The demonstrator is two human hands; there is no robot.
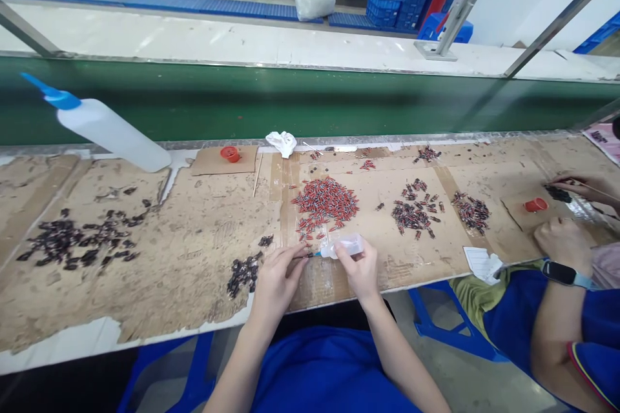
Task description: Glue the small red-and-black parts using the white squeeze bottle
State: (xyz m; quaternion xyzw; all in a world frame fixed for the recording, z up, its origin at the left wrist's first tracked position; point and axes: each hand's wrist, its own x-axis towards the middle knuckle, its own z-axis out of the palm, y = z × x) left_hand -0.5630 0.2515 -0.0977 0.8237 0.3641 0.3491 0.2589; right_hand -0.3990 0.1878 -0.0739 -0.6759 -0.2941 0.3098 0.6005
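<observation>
My right hand [361,266] is closed round a small clear squeeze bottle [345,246] with a blue nozzle pointing left. My left hand [277,277] pinches something tiny at the nozzle tip; I cannot make out what. Both hands hover over the cardboard-covered bench [184,258] near its front edge. Just beyond them lies a heap of small red and grey parts [325,201]. A little pile of dark parts [243,273] sits to the left of my left hand.
A large white squeeze bottle [109,129] with a blue spout lies at back left, near scattered dark parts [80,242]. Red caps [230,153] and a crumpled tissue [281,142] lie behind. A co-worker's hands [564,239] work at right. A green conveyor [310,100] runs behind.
</observation>
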